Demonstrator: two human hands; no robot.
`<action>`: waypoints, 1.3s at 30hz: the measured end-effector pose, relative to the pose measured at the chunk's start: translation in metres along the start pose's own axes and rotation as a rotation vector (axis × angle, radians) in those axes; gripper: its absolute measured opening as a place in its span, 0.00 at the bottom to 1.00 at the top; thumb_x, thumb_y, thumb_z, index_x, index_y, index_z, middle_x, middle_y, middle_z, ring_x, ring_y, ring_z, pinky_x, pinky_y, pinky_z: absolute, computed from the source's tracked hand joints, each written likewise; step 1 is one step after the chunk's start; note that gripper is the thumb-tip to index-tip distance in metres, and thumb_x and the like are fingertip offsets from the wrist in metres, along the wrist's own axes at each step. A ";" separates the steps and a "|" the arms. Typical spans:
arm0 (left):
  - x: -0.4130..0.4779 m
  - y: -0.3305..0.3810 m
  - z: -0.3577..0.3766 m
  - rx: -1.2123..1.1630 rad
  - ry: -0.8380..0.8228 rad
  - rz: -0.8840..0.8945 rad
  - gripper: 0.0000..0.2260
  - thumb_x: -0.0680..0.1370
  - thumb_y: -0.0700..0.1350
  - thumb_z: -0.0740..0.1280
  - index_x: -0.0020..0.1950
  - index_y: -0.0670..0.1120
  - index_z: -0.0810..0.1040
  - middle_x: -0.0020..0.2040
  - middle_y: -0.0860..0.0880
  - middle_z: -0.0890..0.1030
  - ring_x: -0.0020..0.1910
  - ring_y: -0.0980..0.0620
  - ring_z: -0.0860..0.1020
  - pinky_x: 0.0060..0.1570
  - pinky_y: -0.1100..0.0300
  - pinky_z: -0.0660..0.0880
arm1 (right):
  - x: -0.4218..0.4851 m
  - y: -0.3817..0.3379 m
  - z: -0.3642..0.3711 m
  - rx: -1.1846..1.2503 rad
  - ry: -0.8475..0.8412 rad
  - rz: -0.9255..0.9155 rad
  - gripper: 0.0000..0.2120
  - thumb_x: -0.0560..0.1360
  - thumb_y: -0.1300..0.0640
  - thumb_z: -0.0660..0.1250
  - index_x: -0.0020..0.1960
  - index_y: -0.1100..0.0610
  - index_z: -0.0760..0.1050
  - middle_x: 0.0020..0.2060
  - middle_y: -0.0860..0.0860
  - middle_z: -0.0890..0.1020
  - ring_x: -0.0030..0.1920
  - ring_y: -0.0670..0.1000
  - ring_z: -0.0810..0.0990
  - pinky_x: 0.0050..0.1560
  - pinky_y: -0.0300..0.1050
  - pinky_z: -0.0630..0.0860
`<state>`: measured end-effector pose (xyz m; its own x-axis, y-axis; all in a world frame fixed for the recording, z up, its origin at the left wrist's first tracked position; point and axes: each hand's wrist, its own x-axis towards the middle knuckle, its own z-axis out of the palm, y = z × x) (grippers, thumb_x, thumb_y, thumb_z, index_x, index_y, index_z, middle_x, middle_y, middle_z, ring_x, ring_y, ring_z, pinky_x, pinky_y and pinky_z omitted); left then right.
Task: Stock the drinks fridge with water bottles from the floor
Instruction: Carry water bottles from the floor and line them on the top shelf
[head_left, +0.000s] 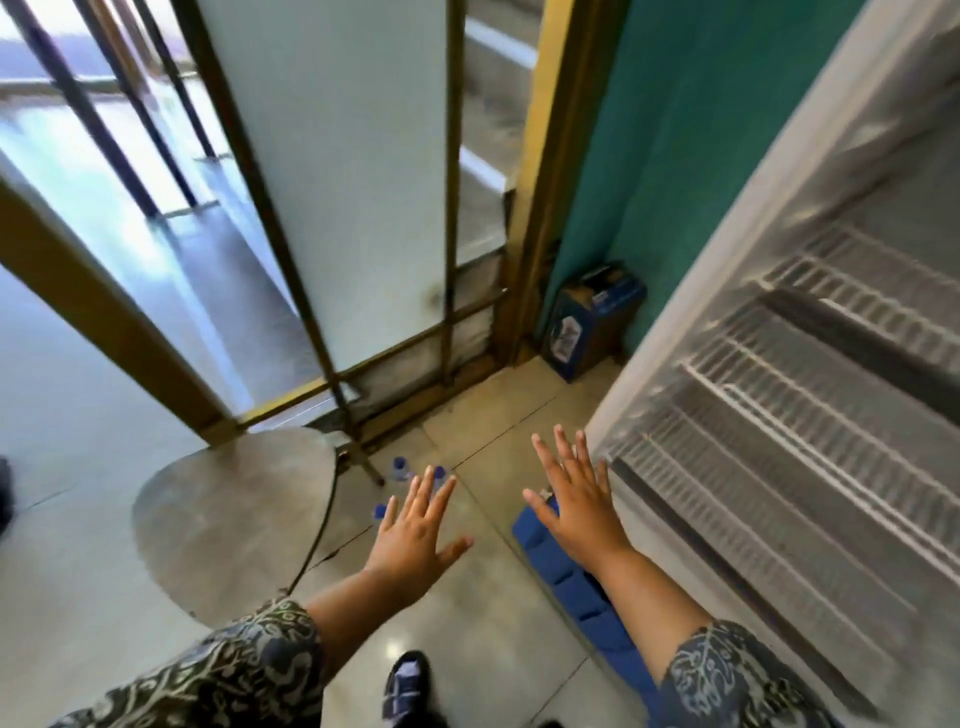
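Fingers (565, 457) spread, empty — left hand (415, 535), right hand (576, 501) | 3 blue-capped bottles (400, 467) on floor (493, 415) | 1 fridge (779, 415) open

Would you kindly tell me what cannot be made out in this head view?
Water bottles: head view, left hand covers some; count unclear.
Fridge: cut off by right edge, blurred.
Blue object: right hand and forearm partly hide it; identity unclear.
Corner box: label blurred.
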<state>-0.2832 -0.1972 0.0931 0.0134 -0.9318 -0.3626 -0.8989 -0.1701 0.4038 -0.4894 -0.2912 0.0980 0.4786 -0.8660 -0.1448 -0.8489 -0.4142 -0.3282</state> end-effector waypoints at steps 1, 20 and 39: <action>0.000 -0.016 0.003 -0.008 -0.030 -0.020 0.48 0.60 0.75 0.33 0.76 0.55 0.38 0.73 0.51 0.32 0.72 0.52 0.33 0.73 0.51 0.38 | 0.008 -0.007 0.016 0.009 -0.042 0.000 0.34 0.70 0.32 0.38 0.72 0.41 0.32 0.74 0.45 0.33 0.72 0.48 0.27 0.73 0.56 0.36; 0.258 -0.248 0.235 -0.921 0.115 -0.832 0.40 0.74 0.49 0.71 0.77 0.48 0.48 0.75 0.41 0.61 0.70 0.42 0.66 0.67 0.50 0.65 | 0.285 0.063 0.385 0.400 -0.258 0.324 0.43 0.71 0.57 0.72 0.77 0.54 0.49 0.76 0.55 0.56 0.76 0.54 0.55 0.73 0.47 0.59; 0.299 -0.282 0.320 -0.998 0.435 -0.789 0.23 0.68 0.39 0.76 0.61 0.43 0.76 0.54 0.46 0.78 0.50 0.50 0.75 0.52 0.61 0.71 | 0.303 0.080 0.484 0.800 -0.003 0.350 0.29 0.68 0.58 0.75 0.66 0.60 0.69 0.59 0.55 0.76 0.56 0.51 0.76 0.51 0.26 0.66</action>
<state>-0.1665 -0.3252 -0.3981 0.6804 -0.4708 -0.5615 0.1122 -0.6903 0.7148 -0.3039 -0.4514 -0.4237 0.2212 -0.9058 -0.3615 -0.5354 0.1970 -0.8213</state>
